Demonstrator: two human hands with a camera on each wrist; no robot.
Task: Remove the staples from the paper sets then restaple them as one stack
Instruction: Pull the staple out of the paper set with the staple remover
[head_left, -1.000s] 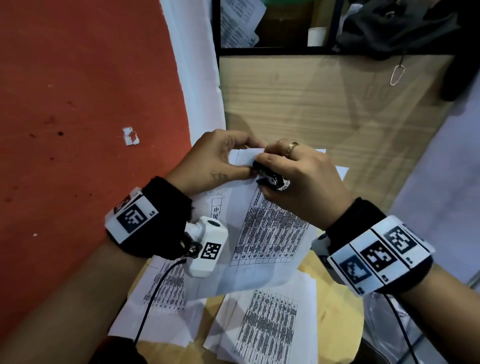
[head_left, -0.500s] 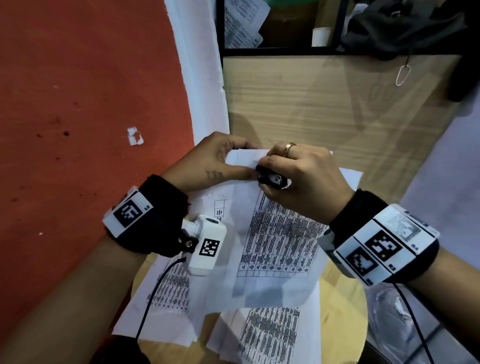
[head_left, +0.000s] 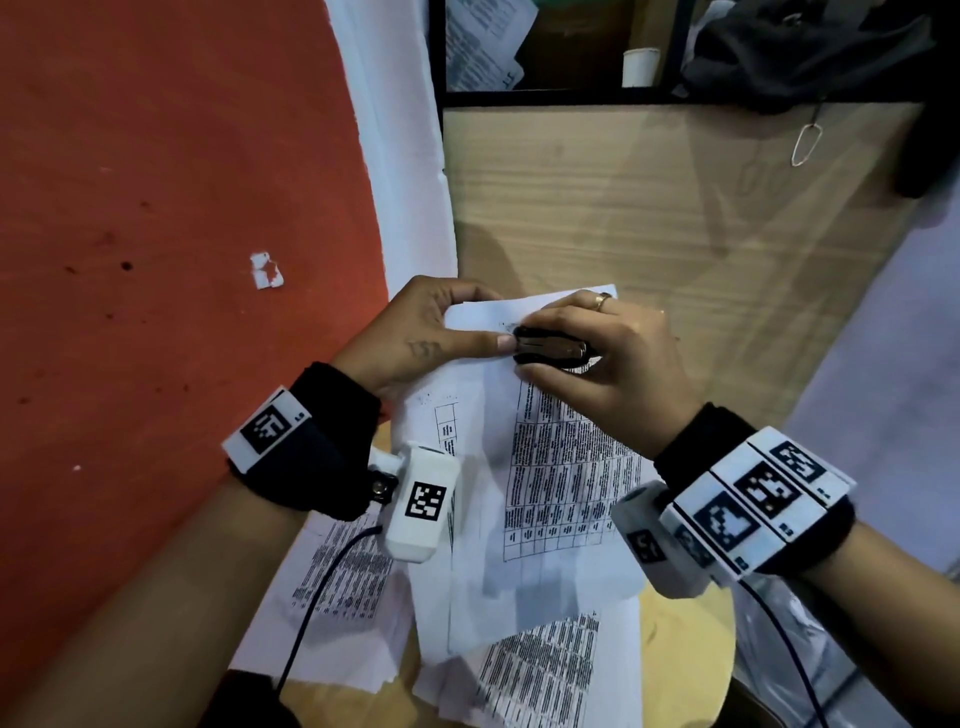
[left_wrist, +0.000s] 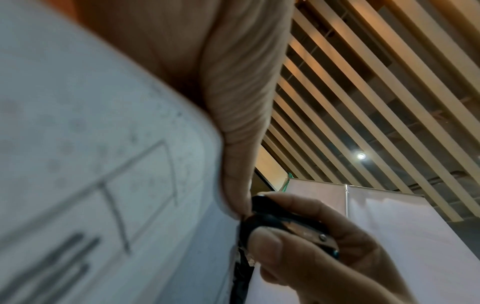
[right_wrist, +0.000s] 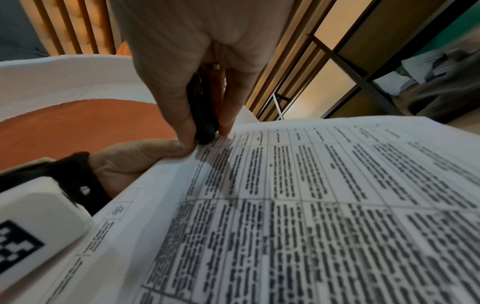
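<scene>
Your left hand (head_left: 415, 343) pinches the paper set (head_left: 550, 467) at its top corner, thumb flat just beside the remover (head_left: 550, 351). Keep that corner taut. Your right hand (head_left: 597, 364) squeezes the remover against the corner; pull straight so the sheet doesn't tear.

- I see bare wooden tabletop (head_left: 649, 208) beyond the papers (head_left: 545, 493), passable.
- At its far edge, a black-framed shelf (head_left: 545, 97) blocks me.
</scene>
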